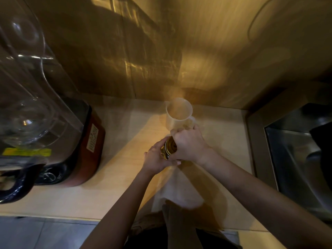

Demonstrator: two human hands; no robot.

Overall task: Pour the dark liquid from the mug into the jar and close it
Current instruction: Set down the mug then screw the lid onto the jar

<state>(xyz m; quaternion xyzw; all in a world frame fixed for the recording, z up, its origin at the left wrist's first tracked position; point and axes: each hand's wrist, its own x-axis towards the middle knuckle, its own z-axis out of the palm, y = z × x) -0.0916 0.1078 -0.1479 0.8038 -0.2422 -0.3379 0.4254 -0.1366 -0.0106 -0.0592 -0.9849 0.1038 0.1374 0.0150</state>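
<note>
Pale wooden tabletop (125, 133) runs between a red-brown blender base with a clear plastic jug (53, 126) on the left and a steel sink (294, 155) on the right, with a glossy golden wall (197, 51) closing off the back. Open surface lies to the left of the hands up to the blender, and a narrower strip lies to the right before the sink's rim. A white cloth (179, 187) lies on the tabletop under the arms, reaching toward the near edge.

A small glass jar with a gold metal lid (169, 147) stands near the middle of the tabletop, just in front of a white ceramic mug (178, 114) that stands upright near the wall. The left hand (158, 159) wraps the jar's side, its fingers (161, 141) curled against the glass. The right hand (188, 142) covers the lid from above and the right, fingers closed around its rim. Both hands touch the jar; the mug stands free, just beyond the right knuckles.
</note>
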